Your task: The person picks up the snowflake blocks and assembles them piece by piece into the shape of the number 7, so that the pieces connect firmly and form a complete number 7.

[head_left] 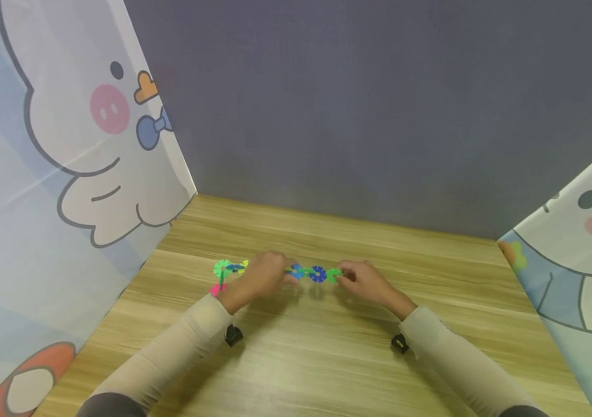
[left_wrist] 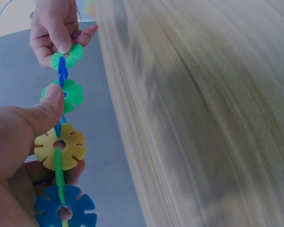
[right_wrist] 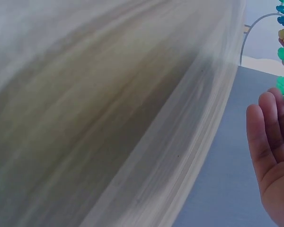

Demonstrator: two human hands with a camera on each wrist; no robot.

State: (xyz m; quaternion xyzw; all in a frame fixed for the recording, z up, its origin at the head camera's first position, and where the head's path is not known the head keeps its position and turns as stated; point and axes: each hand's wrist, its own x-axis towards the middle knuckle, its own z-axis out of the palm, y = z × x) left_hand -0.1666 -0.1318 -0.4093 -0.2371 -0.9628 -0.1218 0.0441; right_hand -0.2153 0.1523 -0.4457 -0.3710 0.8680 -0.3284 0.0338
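Observation:
A chain of notched plastic snowflake discs, slotted edge to edge, stretches between my two hands above the table. My left hand (head_left: 265, 275) grips it around its middle; in the left wrist view the thumb presses near a green disc, beside a yellow disc (left_wrist: 75, 142) and a blue disc (left_wrist: 47, 205). My right hand (head_left: 368, 282) pinches the green disc (head_left: 333, 275) at the right end, next to a dark blue disc (head_left: 318, 279). Past the left hand, the chain runs to another green disc (head_left: 219, 264), below which a pink disc (head_left: 216, 289) shows, partly covered by the left wrist.
The wood-grain table (head_left: 317, 359) lies under both arms. A dark grey panel (head_left: 348, 116) rises behind it. Cartoon-printed sheets stand along the left side (head_left: 77, 191) and the right side (head_left: 588, 266).

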